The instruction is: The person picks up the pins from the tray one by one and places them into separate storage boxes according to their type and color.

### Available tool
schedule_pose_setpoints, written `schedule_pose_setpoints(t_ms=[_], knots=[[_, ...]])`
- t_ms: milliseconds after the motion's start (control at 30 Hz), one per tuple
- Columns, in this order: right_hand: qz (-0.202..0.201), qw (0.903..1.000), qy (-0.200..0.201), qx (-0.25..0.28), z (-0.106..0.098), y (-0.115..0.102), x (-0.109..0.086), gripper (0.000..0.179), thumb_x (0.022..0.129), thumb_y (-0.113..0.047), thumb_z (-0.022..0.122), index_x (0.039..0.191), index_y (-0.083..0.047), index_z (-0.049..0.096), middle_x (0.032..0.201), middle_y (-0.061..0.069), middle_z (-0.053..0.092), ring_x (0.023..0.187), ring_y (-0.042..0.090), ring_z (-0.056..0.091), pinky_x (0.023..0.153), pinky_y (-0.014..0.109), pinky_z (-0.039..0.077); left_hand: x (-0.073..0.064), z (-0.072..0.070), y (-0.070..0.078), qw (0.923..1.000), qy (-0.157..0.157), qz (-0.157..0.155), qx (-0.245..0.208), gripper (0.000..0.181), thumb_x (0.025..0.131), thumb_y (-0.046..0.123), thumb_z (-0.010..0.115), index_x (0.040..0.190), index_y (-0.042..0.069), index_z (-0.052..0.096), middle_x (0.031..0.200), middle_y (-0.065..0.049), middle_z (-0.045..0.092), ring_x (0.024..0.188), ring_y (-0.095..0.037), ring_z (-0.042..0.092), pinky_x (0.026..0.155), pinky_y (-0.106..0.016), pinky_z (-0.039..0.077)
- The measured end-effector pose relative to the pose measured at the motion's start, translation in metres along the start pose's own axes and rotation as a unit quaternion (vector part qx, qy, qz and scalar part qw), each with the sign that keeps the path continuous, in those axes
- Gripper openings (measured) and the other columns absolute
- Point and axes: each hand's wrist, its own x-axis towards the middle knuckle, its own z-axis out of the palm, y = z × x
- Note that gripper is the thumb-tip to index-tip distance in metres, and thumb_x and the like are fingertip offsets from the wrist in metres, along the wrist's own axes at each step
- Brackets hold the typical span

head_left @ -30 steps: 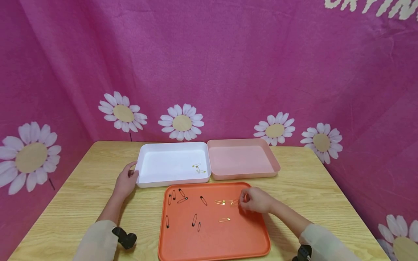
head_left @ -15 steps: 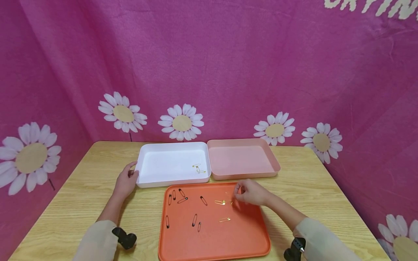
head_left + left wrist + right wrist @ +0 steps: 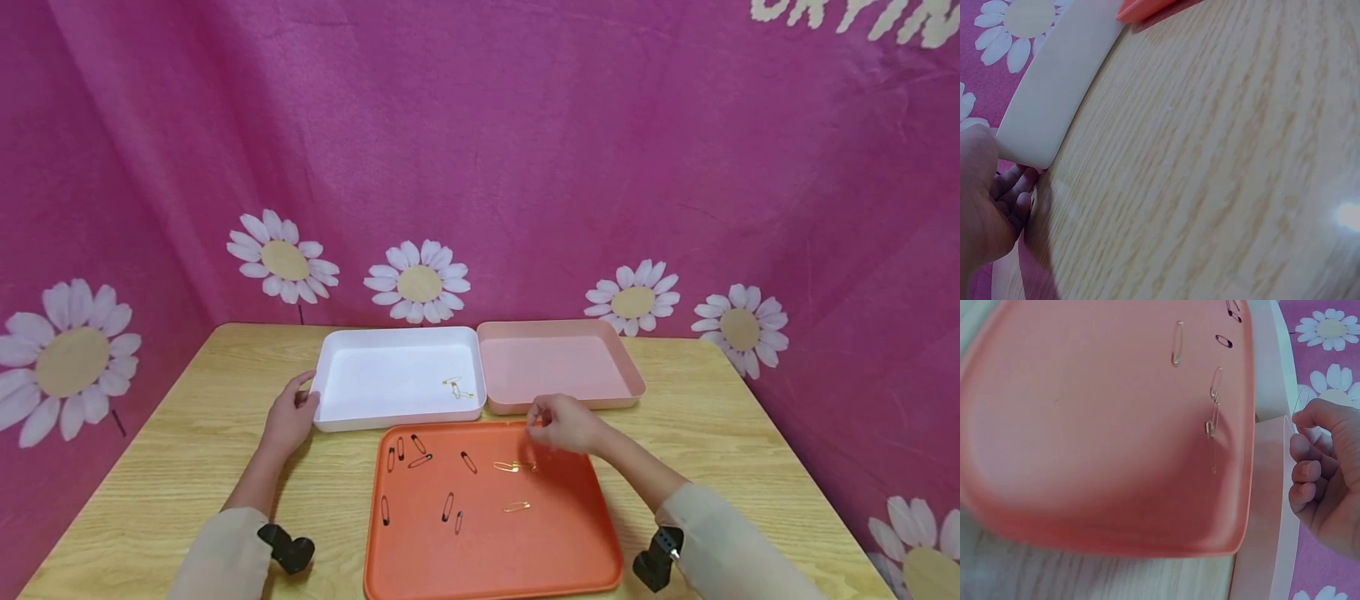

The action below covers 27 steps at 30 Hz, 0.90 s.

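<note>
In the head view, my left hand rests at the left end wall of the white tray, its fingers loosely bent. The left wrist view has the thumb near the rim and the other fingers by the bottom corner. My right hand is above the far right edge of the orange tray, close to the pink tray's front wall. Between thumb and index finger it pinches a thin metal safety pin, seen in the right wrist view. Gold safety pins and several black safety pins lie on the orange tray.
The pink tray stands against the white tray's right end, behind the orange tray. A few gold pins lie in the white tray's right part. A wooden table carries all the trays, with a magenta flower curtain behind.
My right hand has lifted from the gold pins and moved left and away from me, toward the orange tray's far edge, carrying a safety pin. The left hand has stayed in place.
</note>
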Motion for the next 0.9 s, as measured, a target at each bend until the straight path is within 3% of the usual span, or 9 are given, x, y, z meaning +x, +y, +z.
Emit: schedule_pose_setpoints(t_ms=[133,333,600,900], knots=[[-0.010,0.9998,0.013,-0.012,0.001,-0.005,0.007,0.005,0.080,-0.009,0.063,0.078,-0.007,0.059,0.060,-0.004,0.048,0.055,0.008,0.044,0.054,0.022,0.039,0.000,0.000,-0.001,1.0000,0.001,0.002,-0.006,0.049,0.099,0.019,0.037,0.147,0.009,0.028,0.127,-0.027,0.048,0.114,-0.032,0.046,0.097,-0.043,0.039],[0.013,0.9997,0.017,0.012,0.003,-0.011,0.020,0.006,0.081,-0.009,0.064,0.080,-0.005,0.060,0.065,-0.002,0.050,0.058,0.010,0.045,0.054,0.023,0.039,0.000,-0.001,-0.001,1.0000,0.003,0.001,-0.009,0.049,0.099,0.018,0.038,0.146,0.009,0.028,0.129,-0.028,0.047,0.116,-0.033,0.046,0.099,-0.044,0.038],[0.040,0.9983,0.038,-0.018,0.008,-0.023,0.038,0.017,0.082,-0.025,0.069,0.076,-0.011,0.062,0.054,-0.005,0.043,0.052,0.010,0.040,0.052,0.023,0.034,-0.001,0.000,-0.001,0.9999,0.004,0.004,-0.010,0.050,0.099,0.018,0.038,0.146,0.009,0.028,0.128,-0.028,0.048,0.115,-0.034,0.046,0.098,-0.044,0.038],[0.043,0.9985,0.031,0.014,0.011,-0.030,0.052,0.009,0.081,-0.016,0.066,0.080,-0.007,0.062,0.057,-0.003,0.049,0.049,0.010,0.046,0.052,0.023,0.038,-0.001,0.000,0.000,1.0000,0.001,-0.001,-0.002,0.049,0.099,0.019,0.037,0.147,0.009,0.027,0.129,-0.028,0.047,0.115,-0.034,0.045,0.098,-0.044,0.038]])
